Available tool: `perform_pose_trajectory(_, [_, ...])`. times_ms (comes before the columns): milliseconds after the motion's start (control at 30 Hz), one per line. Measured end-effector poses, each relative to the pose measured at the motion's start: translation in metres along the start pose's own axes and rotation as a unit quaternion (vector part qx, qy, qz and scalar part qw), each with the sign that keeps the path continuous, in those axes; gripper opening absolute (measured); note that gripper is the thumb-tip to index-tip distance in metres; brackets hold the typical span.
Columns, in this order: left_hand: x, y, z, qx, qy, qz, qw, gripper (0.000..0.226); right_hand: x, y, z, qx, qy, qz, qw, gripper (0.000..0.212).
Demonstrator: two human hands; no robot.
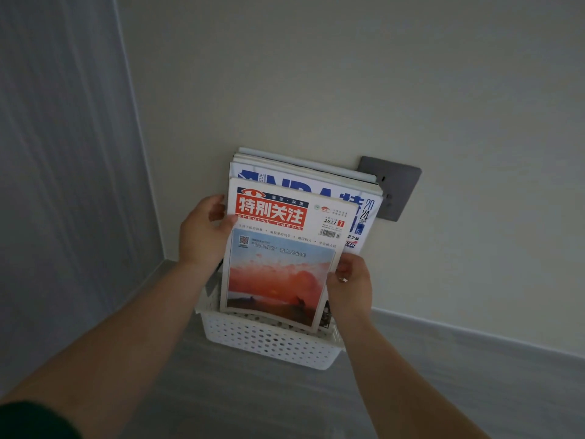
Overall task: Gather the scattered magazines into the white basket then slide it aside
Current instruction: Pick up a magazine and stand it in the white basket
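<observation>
The left hand [202, 231] pinches the left edge of the front magazine with a red title block and an orange sunset photo on its cover [278, 264], thumb lying over the cover by the title and fingers tucked behind. The right hand [349, 285] grips the right edge lower down, thumb on the cover and fingers curled round the back. This magazine stands nearly upright, its lower edge in the mouth of the white perforated plastic basket [269, 343], just behind the front wall; whether it reaches the bottom cannot be told. Behind it, a stack of larger magazines with a blue-lettered white cover in front [304, 182] stands in the same basket and leans against the pale cream wall [316, 74]. A dark grey square socket plate [397, 188] sits on the wall just beside the stack's upper right corner. The basket rests on the grey floor [253, 403] near the corner of the room.
</observation>
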State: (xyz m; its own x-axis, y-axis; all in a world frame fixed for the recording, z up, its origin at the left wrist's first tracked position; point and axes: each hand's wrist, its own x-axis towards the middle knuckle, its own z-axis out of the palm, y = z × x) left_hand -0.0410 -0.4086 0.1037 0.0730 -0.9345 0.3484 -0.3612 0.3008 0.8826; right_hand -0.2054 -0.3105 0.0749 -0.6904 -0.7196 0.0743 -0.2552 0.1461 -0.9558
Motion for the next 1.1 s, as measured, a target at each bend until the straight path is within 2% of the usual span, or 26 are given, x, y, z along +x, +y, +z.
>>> perform_pose_trajectory(133, [-0.003,-0.002,0.001,0.028,-0.021,0.011,0.999,0.024,-0.003,-0.002,0.002,-0.010,-0.031,0.010,0.999,0.036])
perform_pose_trajectory(300, [-0.016,0.002,-0.003,0.056,-0.059,-0.022,0.996,0.027,-0.012,-0.001,-0.009,-0.034,-0.060,0.009,0.998,0.044])
perform_pose_trajectory(433, [-0.045,0.015,-0.009,0.056,-0.023,-0.040,0.997,0.030,-0.027,0.008,-0.035,-0.056,-0.058,-0.001,0.997,0.038])
perform_pose_trajectory(533, [-0.090,0.028,-0.008,0.049,-0.070,-0.016,0.996,0.022,-0.042,0.018,-0.070,-0.071,-0.057,-0.015,0.996,0.031])
perform_pose_trajectory(633, [-0.154,0.041,0.004,0.084,-0.174,0.024,0.981,0.013,-0.060,0.033,-0.116,-0.080,-0.035,-0.021,0.996,0.024])
perform_pose_trajectory(700, [-0.198,0.054,0.014,0.070,-0.233,0.020,0.970,0.011,-0.073,0.045,-0.151,-0.090,-0.023,-0.010,0.996,0.021])
perform_pose_trajectory(833, [-0.277,0.091,0.048,0.019,-0.277,0.000,0.961,0.035,-0.105,0.078,-0.238,-0.123,-0.015,0.002,0.992,0.019])
perform_pose_trajectory(1000, [-0.378,0.152,0.107,-0.031,-0.326,-0.012,0.945,0.039,-0.151,0.133,-0.380,-0.153,0.018,0.026,0.988,0.018])
perform_pose_trajectory(1100, [-0.444,0.178,0.145,-0.035,-0.373,-0.009,0.927,0.040,-0.175,0.169,-0.472,-0.173,0.076,0.058,0.980,0.016])
